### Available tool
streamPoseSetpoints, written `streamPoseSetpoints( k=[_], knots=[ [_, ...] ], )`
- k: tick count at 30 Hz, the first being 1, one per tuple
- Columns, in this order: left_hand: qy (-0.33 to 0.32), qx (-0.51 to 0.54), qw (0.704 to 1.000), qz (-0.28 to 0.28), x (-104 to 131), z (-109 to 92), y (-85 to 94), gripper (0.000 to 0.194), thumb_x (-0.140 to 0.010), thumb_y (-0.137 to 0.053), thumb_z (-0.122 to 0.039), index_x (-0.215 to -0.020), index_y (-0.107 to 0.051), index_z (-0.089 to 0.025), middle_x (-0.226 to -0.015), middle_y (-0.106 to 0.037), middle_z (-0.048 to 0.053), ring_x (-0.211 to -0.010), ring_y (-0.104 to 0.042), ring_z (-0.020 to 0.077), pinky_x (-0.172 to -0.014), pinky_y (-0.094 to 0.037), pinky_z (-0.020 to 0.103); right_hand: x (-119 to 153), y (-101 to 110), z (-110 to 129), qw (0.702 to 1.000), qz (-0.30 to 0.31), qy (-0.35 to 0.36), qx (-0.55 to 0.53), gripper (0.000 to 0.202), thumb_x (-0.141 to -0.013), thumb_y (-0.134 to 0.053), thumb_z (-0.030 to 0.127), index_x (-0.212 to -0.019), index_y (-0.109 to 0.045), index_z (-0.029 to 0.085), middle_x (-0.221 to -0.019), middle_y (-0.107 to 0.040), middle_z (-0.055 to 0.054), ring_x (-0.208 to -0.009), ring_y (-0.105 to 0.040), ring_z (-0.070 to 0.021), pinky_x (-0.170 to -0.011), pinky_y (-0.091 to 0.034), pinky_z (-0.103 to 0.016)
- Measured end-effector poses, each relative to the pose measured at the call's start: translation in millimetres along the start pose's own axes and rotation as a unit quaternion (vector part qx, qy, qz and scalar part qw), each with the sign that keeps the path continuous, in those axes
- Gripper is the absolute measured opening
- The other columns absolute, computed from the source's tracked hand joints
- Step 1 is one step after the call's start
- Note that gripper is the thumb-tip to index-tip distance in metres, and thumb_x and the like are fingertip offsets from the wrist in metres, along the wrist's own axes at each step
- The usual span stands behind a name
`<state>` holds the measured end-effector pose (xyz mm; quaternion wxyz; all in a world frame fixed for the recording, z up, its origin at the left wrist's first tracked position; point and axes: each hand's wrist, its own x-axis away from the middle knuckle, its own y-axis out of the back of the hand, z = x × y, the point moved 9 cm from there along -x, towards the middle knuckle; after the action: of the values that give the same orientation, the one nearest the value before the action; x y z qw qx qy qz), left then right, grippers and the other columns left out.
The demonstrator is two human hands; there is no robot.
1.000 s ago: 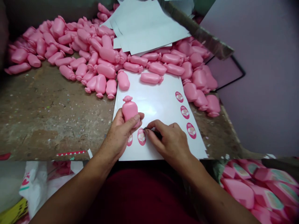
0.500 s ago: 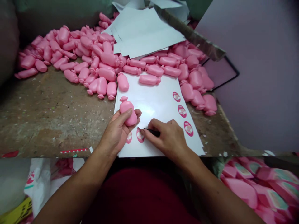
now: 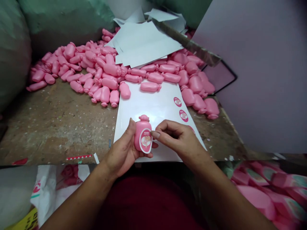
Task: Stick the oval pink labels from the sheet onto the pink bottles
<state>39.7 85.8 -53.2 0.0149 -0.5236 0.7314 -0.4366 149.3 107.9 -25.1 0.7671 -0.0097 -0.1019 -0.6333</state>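
My left hand (image 3: 123, 148) is closed around a small pink plastic bottle (image 3: 142, 125), held upright with its neck away from me. An oval pink sticker (image 3: 145, 141) with a white rim lies against the bottle's front, its lower edge reaching past the bottle's side. The thumb and forefinger of my right hand (image 3: 181, 137) pinch that sticker's right edge. Whether anything else sits inside the curled right fingers is hidden. Beneath both hands is a white sticker sheet (image 3: 153, 107), with a few oval stickers (image 3: 184, 115) along its right side.
Many pink bottles (image 3: 105, 68) are heaped across the back of the worn table (image 3: 55, 127). White paper sheets (image 3: 144, 41) lie over the heap. A pale panel (image 3: 251, 80) borders the right side. Larger labelled pink containers (image 3: 259, 198) are below, at right.
My right hand has lifted from the sheet, where it held a thin black tool, to the bottle, bringing a sticker. My left hand turned the bottle upright and moved it right. The black tool is out of sight.
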Motion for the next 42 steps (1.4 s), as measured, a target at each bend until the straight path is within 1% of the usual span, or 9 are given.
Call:
streamPoseSetpoints(
  k=[2,6,10,17,21,30,35,37,42],
  knots=[
    [0.004,-0.001,1.0,0.007,1.6,1.2,-1.4,0.059,-0.078,-0.068,-0.068,-0.115,-0.062,-0.022,-0.086,-0.068,0.003,-0.073,-0.068,0.0165,-0.056,-0.055,0.024,0.4,0.1,-0.9,1.0,-0.003,0.001,0.005,0.027,-0.077,-0.072,0.042,-0.066,-0.059,0.021,-0.059,-0.06,0.002,-0.057,-0.052,-0.0127,-0.055,-0.04,-0.026],
    [0.002,0.003,1.0,0.012,1.3,1.7,-2.3,0.06,-0.083,-0.057,-0.072,-0.116,-0.061,-0.021,-0.087,-0.067,0.003,-0.072,-0.068,0.0153,-0.056,-0.053,0.022,0.3,3.5,-3.8,1.0,-0.018,-0.002,0.023,0.026,-0.077,-0.07,0.041,-0.065,-0.059,0.02,-0.059,-0.058,0.002,-0.056,-0.047,-0.0116,-0.053,-0.037,-0.025],
    [-0.004,0.001,1.0,0.015,0.8,2.0,-3.5,0.057,-0.087,-0.054,-0.069,-0.115,-0.06,-0.02,-0.085,-0.067,0.003,-0.071,-0.067,0.0146,-0.057,-0.052,0.022,-1.2,5.1,-6.3,1.0,-0.025,-0.008,0.016,0.028,-0.076,-0.071,0.042,-0.064,-0.059,0.02,-0.059,-0.057,0.002,-0.057,-0.047,-0.0113,-0.054,-0.038,-0.025],
    [-0.012,-0.012,1.0,0.005,-1.2,2.3,-2.0,0.056,-0.095,-0.044,-0.065,-0.124,-0.055,-0.019,-0.091,-0.07,0.006,-0.072,-0.068,0.0156,-0.059,-0.051,0.023,-2.7,6.2,-10.2,0.999,-0.029,-0.014,0.012,0.029,-0.076,-0.072,0.043,-0.065,-0.06,0.02,-0.06,-0.057,0.002,-0.057,-0.047,-0.0112,-0.054,-0.037,-0.025],
    [-0.011,-0.015,1.0,0.0,-2.0,2.6,-2.1,0.056,-0.094,-0.046,-0.064,-0.125,-0.055,-0.018,-0.09,-0.07,0.007,-0.072,-0.068,0.016,-0.059,-0.051,0.024,-2.4,6.0,-8.5,0.999,-0.029,-0.013,0.013,0.03,-0.076,-0.072,0.044,-0.064,-0.058,0.02,-0.059,-0.056,0.003,-0.057,-0.047,-0.0113,-0.054,-0.037,-0.025],
    [-0.014,-0.011,1.0,-0.001,-1.7,4.5,-1.6,0.05,-0.089,-0.059,-0.061,-0.118,-0.058,-0.02,-0.085,-0.07,0.004,-0.071,-0.068,0.0152,-0.059,-0.051,0.023,-1.4,3.4,-8.5,0.999,-0.024,-0.025,0.0,0.033,-0.075,-0.074,0.048,-0.064,-0.058,0.021,-0.058,-0.056,0.003,-0.055,-0.047,-0.0112,-0.054,-0.039,-0.026],
    [-0.015,-0.008,1.0,-0.002,-1.8,5.0,-1.4,0.046,-0.091,-0.057,-0.059,-0.118,-0.058,-0.02,-0.086,-0.068,0.004,-0.071,-0.067,0.0147,-0.059,-0.051,0.023,-2.1,4.4,-9.9,0.999,-0.024,-0.02,-0.014,0.033,-0.074,-0.075,0.047,-0.064,-0.058,0.02,-0.057,-0.054,0.004,-0.054,-0.045,-0.0104,-0.054,-0.038,-0.026],
    [-0.018,-0.013,1.0,-0.007,-1.3,5.1,-0.6,0.043,-0.094,-0.055,-0.055,-0.119,-0.058,-0.02,-0.087,-0.067,0.004,-0.072,-0.067,0.0146,-0.06,-0.051,0.023,-2.3,4.6,-9.4,0.999,-0.025,-0.019,-0.011,0.032,-0.075,-0.074,0.046,-0.064,-0.058,0.02,-0.058,-0.055,0.004,-0.055,-0.046,-0.0108,-0.054,-0.039,-0.026],
    [-0.028,-0.048,0.998,-0.019,1.2,3.8,-0.5,0.027,-0.096,-0.058,-0.034,-0.118,-0.058,-0.021,-0.087,-0.062,0.002,-0.076,-0.065,0.0137,-0.063,-0.051,0.023,-0.9,6.3,-7.2,0.999,-0.038,-0.009,0.01,0.03,-0.077,-0.071,0.043,-0.065,-0.056,0.02,-0.06,-0.054,0.004,-0.057,-0.046,-0.0107,-0.055,-0.038,-0.025]
  ],
)
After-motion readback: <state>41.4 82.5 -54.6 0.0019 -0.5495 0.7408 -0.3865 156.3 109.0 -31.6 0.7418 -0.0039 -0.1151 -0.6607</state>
